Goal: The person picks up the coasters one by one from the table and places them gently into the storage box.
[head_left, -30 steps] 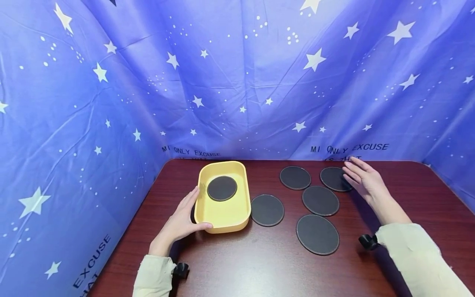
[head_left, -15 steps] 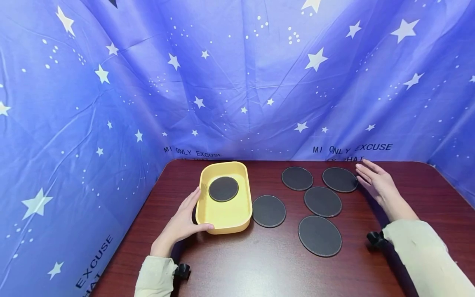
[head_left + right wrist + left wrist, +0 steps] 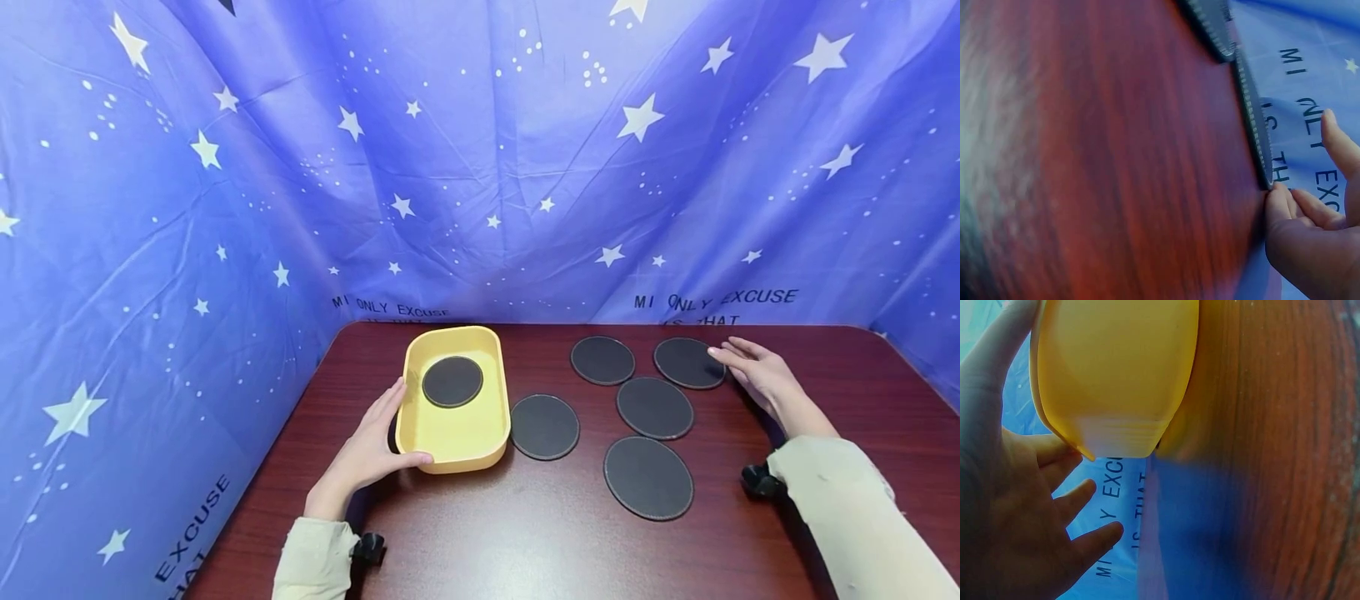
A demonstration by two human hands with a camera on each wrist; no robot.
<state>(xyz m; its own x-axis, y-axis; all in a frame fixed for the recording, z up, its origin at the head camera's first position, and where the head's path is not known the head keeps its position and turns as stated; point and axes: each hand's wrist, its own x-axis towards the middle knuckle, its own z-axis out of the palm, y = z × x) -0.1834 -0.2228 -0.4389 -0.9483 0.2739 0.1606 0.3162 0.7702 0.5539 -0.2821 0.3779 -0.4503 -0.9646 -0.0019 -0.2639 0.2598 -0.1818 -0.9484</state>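
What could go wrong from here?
The rightmost disc looks thin and flat, so the right hand might slide it instead of lifting it. It sits near the back edge of the table, and might go over. The left hand might nudge the yellow tray it touches into the disc close beside.

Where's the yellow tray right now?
In the head view, the yellow tray is on the left half of the reddish-brown table, between the left hand and a round black coaster.

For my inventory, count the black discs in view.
6. One disc is in the yellow tray, a second disc beside it, and four further right: back-left disc, back-right disc by the right hand, middle disc, near disc. Any underneath would be hidden.
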